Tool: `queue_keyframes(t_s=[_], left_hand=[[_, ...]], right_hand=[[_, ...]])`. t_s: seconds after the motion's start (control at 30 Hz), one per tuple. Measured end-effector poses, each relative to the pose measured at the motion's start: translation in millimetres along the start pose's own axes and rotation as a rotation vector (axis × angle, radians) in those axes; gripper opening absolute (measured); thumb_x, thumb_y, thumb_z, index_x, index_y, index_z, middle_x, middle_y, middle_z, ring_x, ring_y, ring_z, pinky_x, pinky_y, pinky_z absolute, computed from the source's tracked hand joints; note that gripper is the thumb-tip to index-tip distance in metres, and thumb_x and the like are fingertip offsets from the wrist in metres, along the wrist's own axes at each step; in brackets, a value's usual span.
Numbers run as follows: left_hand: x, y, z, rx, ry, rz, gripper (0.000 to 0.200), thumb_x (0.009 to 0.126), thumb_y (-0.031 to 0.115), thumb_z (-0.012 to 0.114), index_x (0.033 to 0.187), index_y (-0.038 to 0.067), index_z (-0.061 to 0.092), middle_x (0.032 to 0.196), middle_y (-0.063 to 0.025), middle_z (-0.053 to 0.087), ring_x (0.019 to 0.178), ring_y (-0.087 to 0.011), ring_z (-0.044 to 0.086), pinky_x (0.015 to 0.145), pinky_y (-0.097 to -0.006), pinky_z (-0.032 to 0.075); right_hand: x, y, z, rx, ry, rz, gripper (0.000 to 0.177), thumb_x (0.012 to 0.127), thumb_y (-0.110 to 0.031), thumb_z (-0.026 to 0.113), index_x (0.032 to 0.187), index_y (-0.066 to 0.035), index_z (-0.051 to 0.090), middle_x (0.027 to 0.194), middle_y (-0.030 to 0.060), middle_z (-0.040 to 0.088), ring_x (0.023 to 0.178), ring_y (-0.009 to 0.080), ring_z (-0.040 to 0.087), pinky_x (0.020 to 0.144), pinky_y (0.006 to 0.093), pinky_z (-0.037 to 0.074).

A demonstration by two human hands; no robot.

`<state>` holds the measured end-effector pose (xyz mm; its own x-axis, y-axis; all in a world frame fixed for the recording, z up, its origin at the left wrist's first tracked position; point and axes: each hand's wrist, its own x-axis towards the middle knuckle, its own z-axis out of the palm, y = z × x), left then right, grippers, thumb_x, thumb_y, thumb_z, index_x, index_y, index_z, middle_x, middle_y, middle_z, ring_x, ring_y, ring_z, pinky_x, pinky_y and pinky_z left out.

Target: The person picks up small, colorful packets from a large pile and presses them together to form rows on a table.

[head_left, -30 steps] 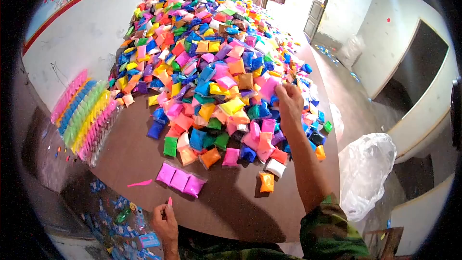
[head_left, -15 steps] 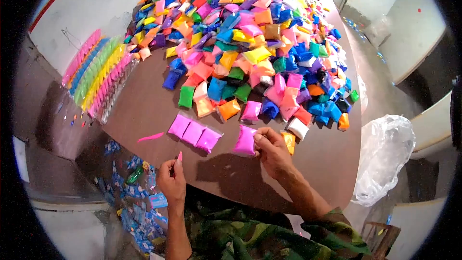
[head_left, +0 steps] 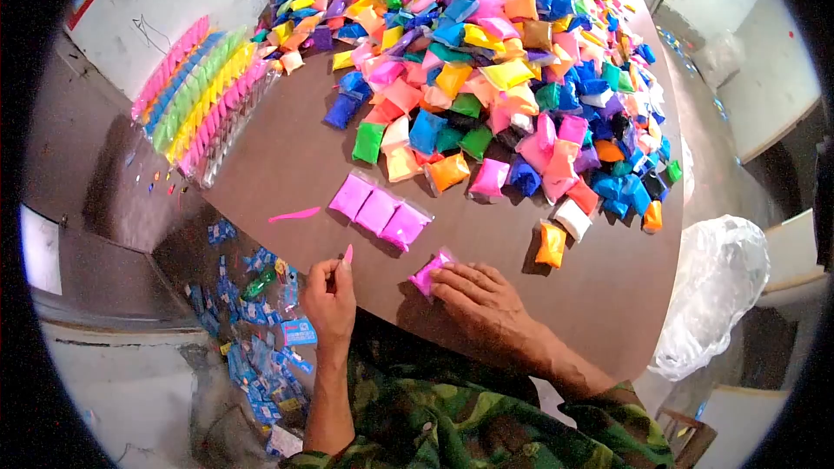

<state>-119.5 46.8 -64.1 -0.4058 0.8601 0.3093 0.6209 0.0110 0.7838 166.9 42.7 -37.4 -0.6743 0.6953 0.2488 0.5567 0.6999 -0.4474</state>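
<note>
My left hand (head_left: 330, 302) is closed near the table's front edge. A pointed pink plastic tip (head_left: 348, 254) sticks up between its thumb and finger; the rest is hidden in the fist. My right hand (head_left: 479, 297) grips a magenta clay packet (head_left: 428, 276) by its right side, with the fingers bent over it, low at the table edge. Just beyond lies a strip of joined magenta packets (head_left: 378, 211). Left of that strip is a slim pink plastic clay knife (head_left: 294, 214), flat on the tabletop.
A large heap of coloured packets (head_left: 486, 52) covers the far part of the brown table (head_left: 486, 230). An orange packet (head_left: 550, 245) sits at its near side. Twisted coloured packs (head_left: 195, 95) hang at the left. Blue wrappers (head_left: 261, 365) litter the floor; a clear plastic bag (head_left: 712, 295) is at right.
My right hand has brought the magenta packet down toward the table's front edge, and its fingers now cover more of it. The left hand keeps its pink piece. The view has shifted slightly.
</note>
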Motion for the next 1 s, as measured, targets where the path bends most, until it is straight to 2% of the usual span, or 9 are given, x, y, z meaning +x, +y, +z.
queue_keyframes(t_s=[0.13, 0.23, 0.27, 0.47, 0.57, 0.67, 0.77, 0.87, 1.0], left_hand=[[-1, -1, -1, -0.006, -0.03, -0.048, 0.022, 0.1, 0.021, 0.075, 0.098, 0.0, 0.07, 0.084, -0.0058, 0.069, 0.074, -0.0144, 0.063, 0.067, -0.0319, 0.052], [0, 3, -2, 0.014, -0.021, -0.015, 0.023, 0.101, 0.023, 0.074, 0.098, 0.001, 0.07, 0.085, -0.0047, 0.068, 0.075, -0.014, 0.061, 0.068, -0.032, 0.051], [1, 3, -2, 0.025, -0.016, 0.004, 0.022, 0.101, 0.022, 0.074, 0.098, 0.001, 0.07, 0.085, -0.0047, 0.068, 0.075, -0.0139, 0.061, 0.068, -0.0318, 0.051], [0, 5, -3, -0.009, -0.031, -0.038, 0.022, 0.101, 0.022, 0.074, 0.097, 0.001, 0.07, 0.085, -0.0055, 0.069, 0.075, -0.0146, 0.062, 0.069, -0.0321, 0.052], [-1, 7, -3, -0.009, -0.025, -0.028, 0.022, 0.101, 0.022, 0.074, 0.097, 0.001, 0.07, 0.085, -0.0052, 0.069, 0.075, -0.0142, 0.062, 0.068, -0.0317, 0.052], [-1, 2, -2, -0.004, -0.043, -0.057, 0.022, 0.102, 0.023, 0.073, 0.098, 0.001, 0.07, 0.085, -0.0053, 0.069, 0.075, -0.0145, 0.062, 0.068, -0.0321, 0.052], [0, 3, 0, 0.011, 0.016, 0.013, 0.02, 0.099, 0.018, 0.076, 0.096, -0.001, 0.071, 0.08, -0.0064, 0.07, 0.07, -0.0128, 0.063, 0.062, -0.0307, 0.051], [0, 2, 1, 0.0, 0.024, 0.014, 0.02, 0.098, 0.018, 0.076, 0.095, -0.001, 0.071, 0.081, -0.007, 0.07, 0.07, -0.0133, 0.063, 0.062, -0.031, 0.051], [0, 0, 2, 0.012, 0.026, 0.015, 0.019, 0.098, 0.018, 0.076, 0.095, -0.001, 0.071, 0.08, -0.0067, 0.07, 0.069, -0.0133, 0.063, 0.061, -0.0303, 0.051]], right_hand=[[0, -1, -1, 0.037, 0.186, 0.009, 0.046, 0.092, -0.018, 0.07, 0.137, -0.011, 0.063, 0.151, 0.0126, 0.059, 0.141, 0.0315, 0.055, 0.114, 0.0498, 0.045], [1, -1, 0, 0.063, 0.291, 0.106, 0.039, 0.088, -0.015, 0.075, 0.126, -0.011, 0.069, 0.14, 0.0118, 0.066, 0.133, 0.0326, 0.061, 0.108, 0.0491, 0.05], [5, -6, -2, 0.051, 0.399, 0.126, 0.025, 0.082, 0.001, 0.076, 0.106, -0.004, 0.074, 0.121, 0.0145, 0.073, 0.117, 0.0348, 0.07, 0.097, 0.0465, 0.057], [7, -1, 3, 0.09, 0.488, 0.164, 0.024, 0.081, 0.004, 0.077, 0.104, -0.003, 0.074, 0.118, 0.015, 0.073, 0.113, 0.0366, 0.071, 0.095, 0.0462, 0.058], [3, 3, 7, 0.075, 0.475, 0.196, 0.026, 0.083, -0.004, 0.078, 0.109, -0.006, 0.073, 0.121, 0.0131, 0.072, 0.116, 0.0346, 0.069, 0.096, 0.0458, 0.057], [6, 2, 2, 0.106, 0.477, 0.23, 0.024, 0.083, -0.003, 0.078, 0.106, -0.006, 0.073, 0.116, 0.0127, 0.072, 0.114, 0.035, 0.069, 0.095, 0.0457, 0.058], [8, 1, -1, 0.108, 0.478, 0.24, 0.024, 0.083, -0.003, 0.078, 0.106, -0.006, 0.073, 0.114, 0.0122, 0.072, 0.113, 0.0354, 0.069, 0.095, 0.0459, 0.059], [9, -2, -3, 0.135, 0.487, 0.264, 0.021, 0.084, 0.003, 0.076, 0.104, -0.003, 0.073, 0.116, 0.0129, 0.072, 0.112, 0.0349, 0.069, 0.096, 0.0432, 0.057], [7, 1, 0, 0.107, 0.492, 0.25, 0.022, 0.084, -0.004, 0.077, 0.106, -0.007, 0.074, 0.115, 0.012, 0.072, 0.111, 0.0351, 0.069, 0.094, 0.0461, 0.059]])
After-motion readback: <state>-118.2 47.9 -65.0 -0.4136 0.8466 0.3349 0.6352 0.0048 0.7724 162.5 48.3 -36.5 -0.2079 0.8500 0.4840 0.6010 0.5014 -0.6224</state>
